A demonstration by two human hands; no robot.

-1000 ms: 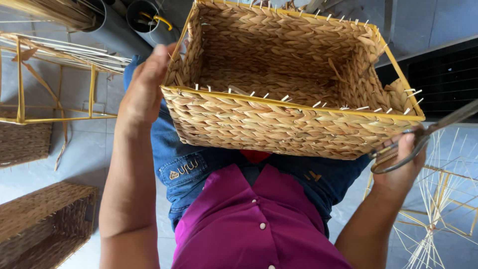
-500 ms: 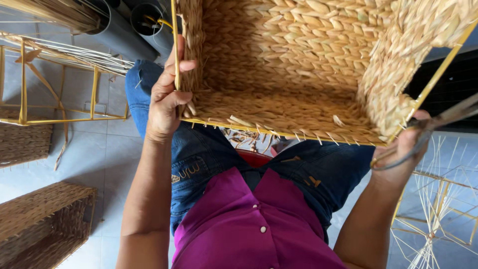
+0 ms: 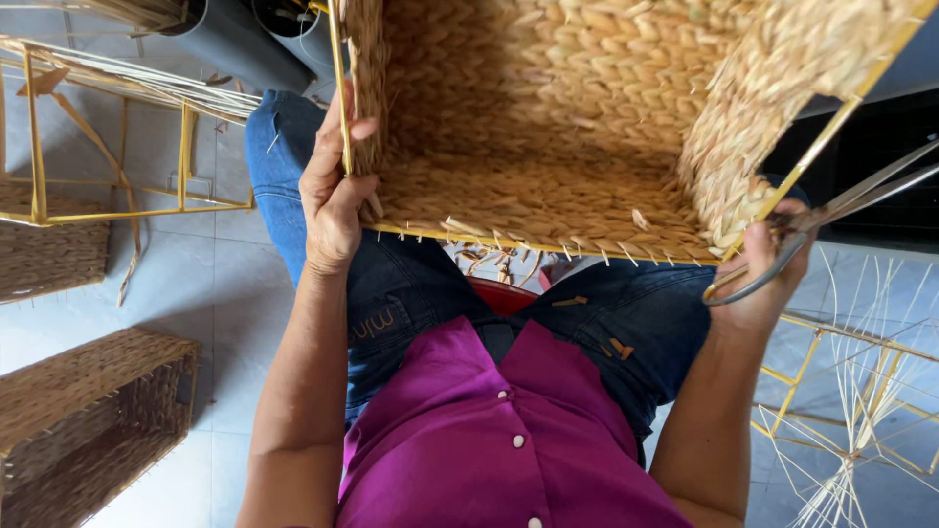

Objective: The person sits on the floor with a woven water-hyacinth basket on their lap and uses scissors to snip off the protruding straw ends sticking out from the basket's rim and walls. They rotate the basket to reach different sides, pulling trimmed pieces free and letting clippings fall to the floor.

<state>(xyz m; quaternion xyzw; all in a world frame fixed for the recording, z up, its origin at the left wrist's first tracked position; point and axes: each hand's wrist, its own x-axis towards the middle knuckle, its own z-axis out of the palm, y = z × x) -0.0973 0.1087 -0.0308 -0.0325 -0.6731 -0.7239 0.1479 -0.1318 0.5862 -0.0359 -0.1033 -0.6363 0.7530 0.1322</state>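
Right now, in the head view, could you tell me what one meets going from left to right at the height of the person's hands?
Yellow wire frame → left hand → woven basket → right hand → scissors

Pale grey floor tiles (image 3: 210, 284) caught soft daylight across the workshop floor. A bare yellow wire frame (image 3: 108, 166), partly strung with loose reeds, stood to one side, just beside a finished woven basket (image 3: 49, 259). Another dark woven basket (image 3: 88, 430) lay on its side nearer the corner. Dark round buckets (image 3: 245, 34) sat along the far edge, and a second yellow frame (image 3: 851, 391) with splayed reed stakes stood opposite.
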